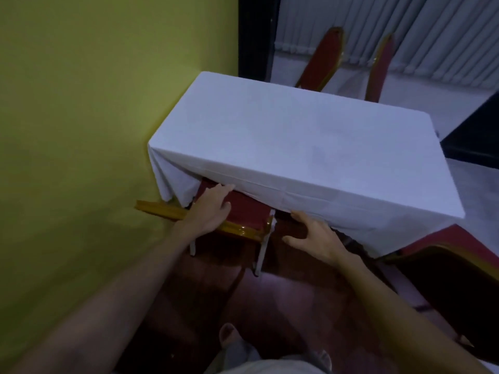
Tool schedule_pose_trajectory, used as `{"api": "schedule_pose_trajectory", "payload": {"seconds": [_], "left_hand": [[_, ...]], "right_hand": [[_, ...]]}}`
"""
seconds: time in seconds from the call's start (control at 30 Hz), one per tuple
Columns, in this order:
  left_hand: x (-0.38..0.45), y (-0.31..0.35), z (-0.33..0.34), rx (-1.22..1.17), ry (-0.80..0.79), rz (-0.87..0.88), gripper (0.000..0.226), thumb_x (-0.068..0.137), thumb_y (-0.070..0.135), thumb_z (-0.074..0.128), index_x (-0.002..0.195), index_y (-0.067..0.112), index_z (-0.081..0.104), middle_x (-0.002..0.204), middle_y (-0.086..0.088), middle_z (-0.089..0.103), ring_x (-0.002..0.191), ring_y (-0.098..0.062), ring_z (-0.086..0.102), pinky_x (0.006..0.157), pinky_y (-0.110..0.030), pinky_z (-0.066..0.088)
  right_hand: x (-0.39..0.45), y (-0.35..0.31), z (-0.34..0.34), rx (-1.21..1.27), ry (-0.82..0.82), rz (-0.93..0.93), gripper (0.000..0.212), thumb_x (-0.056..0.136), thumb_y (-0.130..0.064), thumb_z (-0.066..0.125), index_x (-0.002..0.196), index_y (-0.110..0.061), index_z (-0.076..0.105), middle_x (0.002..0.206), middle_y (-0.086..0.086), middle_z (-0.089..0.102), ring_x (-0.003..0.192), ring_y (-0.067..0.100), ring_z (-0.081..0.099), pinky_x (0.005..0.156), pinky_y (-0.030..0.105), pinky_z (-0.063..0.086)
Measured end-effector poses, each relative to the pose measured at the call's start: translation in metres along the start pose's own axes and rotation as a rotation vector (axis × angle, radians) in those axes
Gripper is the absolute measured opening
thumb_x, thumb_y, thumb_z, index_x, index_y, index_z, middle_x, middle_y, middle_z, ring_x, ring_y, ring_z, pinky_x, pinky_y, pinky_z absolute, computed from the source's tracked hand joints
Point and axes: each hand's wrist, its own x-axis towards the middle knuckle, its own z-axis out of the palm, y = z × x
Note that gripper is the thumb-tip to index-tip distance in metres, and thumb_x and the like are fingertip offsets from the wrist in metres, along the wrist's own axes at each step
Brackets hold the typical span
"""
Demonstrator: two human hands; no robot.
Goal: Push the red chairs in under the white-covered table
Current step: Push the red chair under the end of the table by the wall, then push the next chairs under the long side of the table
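The red chair (244,211) sits at the near edge of the white-covered counter (305,147), its top partly beneath the hanging cloth. My left hand (209,211) lies flat and spread on it. My right hand (314,236), fingers spread, hovers just beside it. Another red chair (456,255) stands to my right.

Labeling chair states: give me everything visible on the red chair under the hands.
The chair has dark red upholstery and a glossy gold frame along its top edge, with pale legs showing below. It leans in against the near edge of the table, its upper part tucked under the hanging white cloth, close to the yellow-green wall. The left hand lies flat on its red back; the right hand hovers spread just beside it, contact unclear.
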Motion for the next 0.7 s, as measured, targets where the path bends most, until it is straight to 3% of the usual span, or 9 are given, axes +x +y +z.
{"api": "schedule_pose_trajectory", "payload": {"seconds": [0.13,0.23,0.3,0.47,0.6,0.7], "left_hand": [[0.005,0.064,0.046,0.029,-0.085,0.119,0.056,0.095,0.036,0.046,0.145,0.017,0.033,0.153,-0.004,0.036,0.145,-0.02,0.025,0.122,-0.042,0.01],[0.012,0.113,0.086,0.051,-0.169,0.203,0.059,0.093,0.048,0.044,0.142,0.016,0.038,0.148,-0.005,0.044,0.138,-0.02,0.037,0.118,-0.038,0.018],[0.016,0.149,0.115,0.069,-0.213,0.254,0.065,0.091,0.053,0.043,0.143,0.015,0.037,0.151,-0.005,0.04,0.139,-0.018,0.036,0.119,-0.034,0.021],[0.021,0.255,0.198,0.092,-0.292,0.362,0.064,0.093,0.046,0.046,0.147,0.015,0.029,0.157,-0.002,0.028,0.146,-0.017,0.021,0.122,-0.033,0.015],[0.016,0.329,0.262,0.103,-0.32,0.448,0.066,0.092,0.04,0.052,0.147,0.014,0.027,0.156,-0.005,0.029,0.145,-0.017,0.023,0.118,-0.027,0.013],[0.011,0.38,0.304,0.112,-0.367,0.508,0.07,0.091,0.04,0.053,0.148,0.013,0.023,0.158,-0.005,0.022,0.147,-0.017,0.017,0.12,-0.029,0.01]], "right_hand": [[-0.052,0.057,-0.041,0.076,0.128,0.148,0.087,0.07,-0.071,0.059,0.144,-0.036,0.031,0.145,-0.003,0.047,0.132,0.018,0.043,0.105,0.047,0.041],[-0.098,0.103,-0.073,0.083,0.248,0.24,0.085,0.071,-0.069,0.062,0.144,-0.037,0.031,0.143,0.0,0.048,0.13,0.019,0.046,0.104,0.041,0.042],[-0.131,0.132,-0.098,0.054,0.313,0.291,0.082,0.075,-0.063,0.064,0.145,-0.035,0.032,0.143,0.0,0.048,0.13,0.019,0.044,0.102,0.039,0.043],[-0.209,0.206,-0.157,-0.032,0.421,0.296,0.076,0.077,-0.052,0.066,0.143,-0.029,0.038,0.14,0.002,0.05,0.131,0.019,0.04,0.102,0.035,0.038],[-0.256,0.253,-0.193,-0.099,0.402,0.332,0.078,0.079,-0.043,0.071,0.146,-0.027,0.034,0.139,0.005,0.05,0.131,0.017,0.038,0.094,0.026,0.036],[-0.291,0.288,-0.211,-0.087,0.359,0.364,0.079,0.08,-0.044,0.069,0.147,-0.031,0.03,0.139,0.005,0.049,0.13,0.017,0.038,0.092,0.027,0.038]]}}
